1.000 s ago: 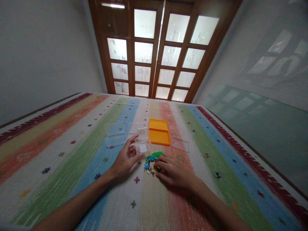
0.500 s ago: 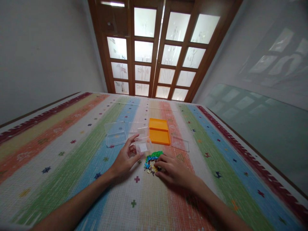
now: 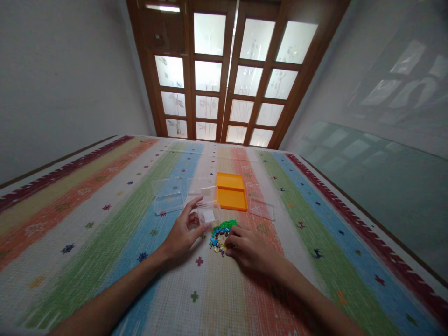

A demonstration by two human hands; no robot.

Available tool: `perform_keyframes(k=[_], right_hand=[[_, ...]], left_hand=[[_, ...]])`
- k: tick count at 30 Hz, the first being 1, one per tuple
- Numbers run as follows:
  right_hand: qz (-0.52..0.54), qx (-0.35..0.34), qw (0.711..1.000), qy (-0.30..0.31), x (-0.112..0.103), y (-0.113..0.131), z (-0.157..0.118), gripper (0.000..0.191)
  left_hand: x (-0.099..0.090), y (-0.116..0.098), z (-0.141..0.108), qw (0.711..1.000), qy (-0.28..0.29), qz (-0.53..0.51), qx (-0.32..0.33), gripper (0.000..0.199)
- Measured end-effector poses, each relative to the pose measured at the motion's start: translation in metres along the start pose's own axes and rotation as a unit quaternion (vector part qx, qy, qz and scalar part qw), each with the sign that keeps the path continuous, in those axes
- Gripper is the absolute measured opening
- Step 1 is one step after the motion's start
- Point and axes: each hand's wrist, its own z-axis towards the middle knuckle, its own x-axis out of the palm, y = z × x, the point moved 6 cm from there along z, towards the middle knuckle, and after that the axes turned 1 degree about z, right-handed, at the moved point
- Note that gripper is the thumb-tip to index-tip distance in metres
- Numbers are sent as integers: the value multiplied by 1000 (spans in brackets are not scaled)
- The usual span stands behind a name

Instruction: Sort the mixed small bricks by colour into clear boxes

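Observation:
My left hand (image 3: 187,229) has its thumb and fingers around a small clear plastic box (image 3: 214,215), which is tilted and has a white square patch in it. Just right of that box lies a pile of tiny plastic pieces (image 3: 220,239), green at the back, blue in the middle, cream, yellow and dark at the front. At the pile's right side, my right hand (image 3: 248,245) is closed with its fingertips drawn together on the pieces. Whatever sits between those fingertips is too small to make out.
Beyond the pile stands an open orange plastic case (image 3: 233,199). An open clear box (image 3: 168,203) is to its left, and a flat clear lid (image 3: 262,208) to its right. All rest on a striped cloth (image 3: 140,289). Paned wooden doors (image 3: 224,107) rise behind.
The fingers of my right hand have closed closer together at the pile. My left hand and the box it holds have barely shifted.

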Motion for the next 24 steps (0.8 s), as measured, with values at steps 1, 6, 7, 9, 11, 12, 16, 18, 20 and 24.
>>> perform_keyframes(k=[1, 6, 7, 9, 11, 12, 16, 18, 20, 24], right_hand=[[3, -3, 1000, -4, 0, 0, 0, 5], [-1, -13, 999, -31, 2, 1, 0, 13], [-8, -13, 999, -32, 3, 1, 0, 14], [-24, -9, 999, -28, 4, 2, 0, 15], [-35, -4, 999, -16, 5, 2, 0, 17], [-37, -4, 999, -9, 6, 2, 1, 18], [-39, 2, 999, 5, 9, 3, 2, 23], [-35, 10, 999, 4, 9, 2, 2, 24], [-28, 17, 999, 8, 10, 1, 3, 22], [12, 20, 1000, 8, 4, -3, 3, 15]], left_hand=[[0, 0, 0, 1000, 1, -1, -1, 72], [-1, -1, -1, 1000, 0, -1, 4, 71], [-1, -1, -1, 1000, -1, 0, 5, 70], [0, 0, -1, 1000, -1, 1, 6, 71], [0, 0, -1, 1000, 0, 2, 7, 71], [1, 0, -1, 1000, 0, 3, 6, 71], [1, -2, -1, 1000, 1, 4, 2, 71], [2, -3, -2, 1000, 3, 2, -3, 71], [2, -3, -2, 1000, 4, 0, -4, 71], [2, -4, -2, 1000, 3, -13, -6, 71]])
